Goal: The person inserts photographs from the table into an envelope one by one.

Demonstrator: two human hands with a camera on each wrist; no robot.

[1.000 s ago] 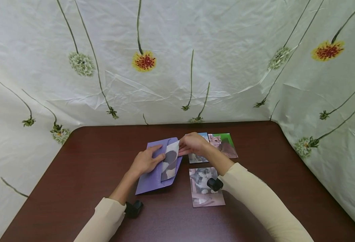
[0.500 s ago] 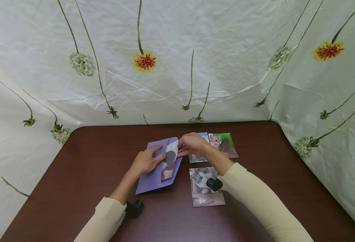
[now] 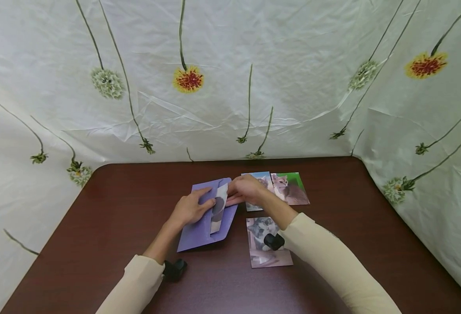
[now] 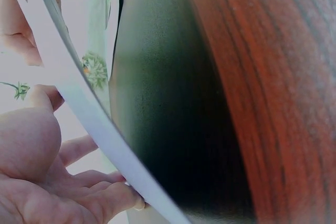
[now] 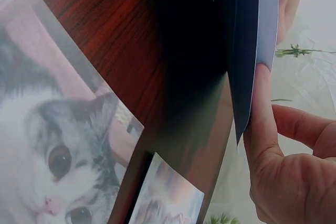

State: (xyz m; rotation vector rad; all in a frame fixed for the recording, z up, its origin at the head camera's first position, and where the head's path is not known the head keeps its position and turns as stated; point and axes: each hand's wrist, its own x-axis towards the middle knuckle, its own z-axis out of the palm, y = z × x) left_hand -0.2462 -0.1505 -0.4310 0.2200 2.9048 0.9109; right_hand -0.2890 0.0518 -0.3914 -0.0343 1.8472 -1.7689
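Observation:
A purple envelope [image 3: 193, 231] is tilted above the table, its flap side to the right. My left hand [image 3: 189, 210] holds it, thumb and forefinger on top; the left wrist view shows more fingers along its edge. A photo with grey and white patches [image 3: 218, 209] lies partly inside the pocket, only a strip showing. My right hand [image 3: 248, 190] is at the photo's outer edge over the flap. In the right wrist view a straight finger [image 5: 262, 114] touches the edge of the layers; the thumb's contact is unclear.
To the right lie a photo of a grey-white cat [image 3: 259, 257], a photo with blue sky [image 3: 259, 175] partly under my right arm, and a photo of a cat on green [image 3: 293, 192]. The dark wooden table [image 3: 124, 209] meets a flower-patterned cloth [image 3: 222, 109] behind.
The photo has slid left, deeper into the envelope, so a narrower strip shows. My right hand has moved slightly left with it. The left hand has stayed nearly in place.

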